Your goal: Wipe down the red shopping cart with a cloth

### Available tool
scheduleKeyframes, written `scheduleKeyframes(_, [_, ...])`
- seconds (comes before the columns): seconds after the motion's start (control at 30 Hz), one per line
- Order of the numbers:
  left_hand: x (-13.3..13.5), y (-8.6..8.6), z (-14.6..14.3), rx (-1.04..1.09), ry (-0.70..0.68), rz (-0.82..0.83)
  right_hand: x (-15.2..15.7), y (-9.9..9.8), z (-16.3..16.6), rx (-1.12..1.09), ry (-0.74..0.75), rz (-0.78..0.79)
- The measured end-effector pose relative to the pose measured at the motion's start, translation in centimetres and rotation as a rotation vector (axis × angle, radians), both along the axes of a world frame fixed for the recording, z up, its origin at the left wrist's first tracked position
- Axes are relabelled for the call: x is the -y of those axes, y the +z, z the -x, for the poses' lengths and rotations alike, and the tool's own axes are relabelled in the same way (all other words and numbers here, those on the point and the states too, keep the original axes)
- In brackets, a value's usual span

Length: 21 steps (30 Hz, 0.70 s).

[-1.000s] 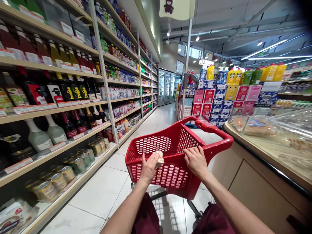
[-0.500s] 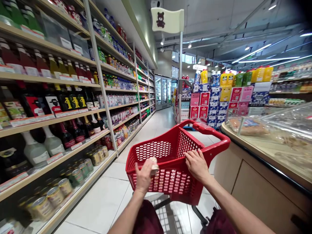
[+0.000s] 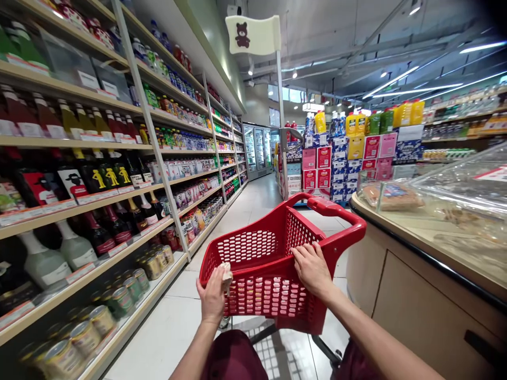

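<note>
A red plastic shopping cart (image 3: 273, 287) with a perforated basket stands in front of me. My left hand (image 3: 213, 298) is at the basket's front corner, closed on a crumpled cream-coloured cloth (image 3: 227, 275) that touches the rim. The thumb side lies against the basket's end. My right hand (image 3: 312, 268) rests over the near rim towards the handle (image 3: 336, 211), its fingers curled across the edge and gripping it. The part of the cloth under my left fingers is hidden.
Shelves (image 3: 130, 184) of bottles and cans line the left side. A curved counter (image 3: 396, 274) with clear covers is close on the right. Stacked drink cartons (image 3: 332, 163) stand beyond the cart. A post bears a bear flag (image 3: 253, 36). Tiled floor (image 3: 174, 301) runs between.
My left hand has slid the cloth left along the rim to the front corner. My right hand keeps its hold on the rim. The view has shifted slightly to the right.
</note>
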<state>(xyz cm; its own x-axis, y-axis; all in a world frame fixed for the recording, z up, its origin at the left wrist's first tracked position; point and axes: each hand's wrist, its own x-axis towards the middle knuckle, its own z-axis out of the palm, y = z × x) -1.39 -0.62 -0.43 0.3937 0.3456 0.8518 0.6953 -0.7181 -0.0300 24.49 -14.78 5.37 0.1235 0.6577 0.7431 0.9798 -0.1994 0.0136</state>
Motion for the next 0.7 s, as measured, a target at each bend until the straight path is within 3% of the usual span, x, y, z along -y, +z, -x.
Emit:
scheduleKeyframes(0.2, [2.5, 0.9, -6.2, -0.112, -0.215, 0.07, 0.5, 0.6, -0.1, 0.009, -0.014, 0.063])
scheduleKeyframes(0.3, [2.3, 1.2, -4.6, -0.116, -0.225, 0.052, 0.9, 0.5, -0.2, 0.025, -0.017, 0.068])
scheduleKeyframes(0.4, [1.5, 1.2, -2.0, -0.063, -0.122, 0.031, 0.9, 0.3, 0.3, 0.027, -0.034, 0.057])
scheduleKeyframes(0.47, [2.0, 1.3, -2.8, -0.048, -0.122, 0.036, 0.8, 0.1, 0.7, 0.021, -0.05, 0.047])
scheduleKeyframes(0.6, [4.0, 1.4, -7.6, -0.077, -0.262, 0.045, 0.8, -0.3, 1.1, 0.026, -0.039, 0.021])
scheduleKeyframes(0.7, [3.7, 0.9, -6.5, -0.053, -0.235, 0.029, 0.8, -0.4, 0.7, 0.013, -0.019, -0.004])
